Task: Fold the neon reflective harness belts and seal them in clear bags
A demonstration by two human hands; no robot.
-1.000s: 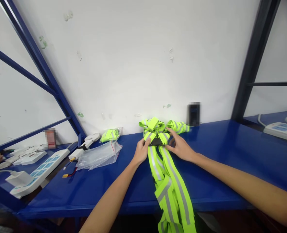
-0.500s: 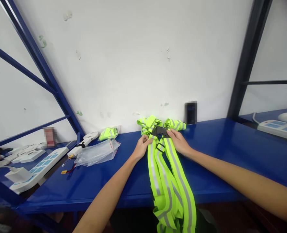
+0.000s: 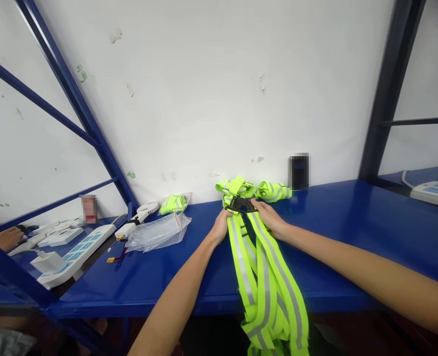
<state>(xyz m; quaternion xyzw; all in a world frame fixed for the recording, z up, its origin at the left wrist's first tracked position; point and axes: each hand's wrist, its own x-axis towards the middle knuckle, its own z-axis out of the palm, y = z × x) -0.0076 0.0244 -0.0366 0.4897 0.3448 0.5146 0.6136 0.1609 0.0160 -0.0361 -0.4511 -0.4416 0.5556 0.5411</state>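
Observation:
A neon-yellow reflective strap vest with grey stripes hangs over the front edge of the blue table. At its upper end is a black plastic buckle, with one hand at each side of it. My left hand is closed on the buckle's left end, where a strap is threaded. The fingers of my right hand close on its right end. Just behind lies a bunched neon strap bundle, with a rolled strap bundle beside it. Whether the buckle halves are fully joined I cannot tell.
Clear plastic bags, a small white fan and a bagged neon strap bundle lie on the left. A dark upright device leans on the wall. Further left are a power strip and another person's hand.
The view has shifted a little, so most things sit further right. My left hand has come closer in on the buckle, and the strap slider below is less visible.

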